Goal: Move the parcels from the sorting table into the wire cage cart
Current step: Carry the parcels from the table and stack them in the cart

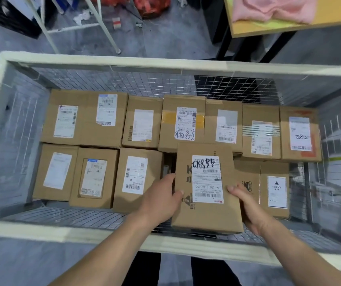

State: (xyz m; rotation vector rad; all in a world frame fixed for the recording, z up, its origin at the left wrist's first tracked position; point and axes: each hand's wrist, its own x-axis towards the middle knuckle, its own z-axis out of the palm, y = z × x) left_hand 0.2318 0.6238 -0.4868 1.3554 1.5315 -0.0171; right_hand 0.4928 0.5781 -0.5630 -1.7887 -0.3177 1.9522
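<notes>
Head view, listed near to far.

Floor: grey concrete, visible at the bottom edge on both sides of the person's dark trousers.

Wire cage cart point(95, 231): near rim padded in off-white, mesh walls on all four sides, mesh bottom showing along the near edge.

Left hand point(161, 200): thumb on the top face, fingers wrapped over the left edge of the held parcel point(205, 188).

Right hand point(248, 205): clamped on the right edge of the same carton, thumb on top.

Held parcel: brown carton with a white shipping label marked by black handwriting; carried inside the cage above the front row, between a labelled parcel point(136, 178) on its left and the HEAVY-stickered parcel point(275, 190) on its right. A dark gap lies just left of it.

Front row: further cartons at the left, labels up, packed side by side.

Back row: cartons edge to edge against the far mesh, one with large handwriting on its label point(184, 124).

Beyond the cart: white metal frame legs point(105, 27) on grey floor, scraps of litter, a red plastic bag point(151, 6). Upper right, a yellow-topped table point(268, 29) on black legs, bearing pink cloth point(273, 9).
</notes>
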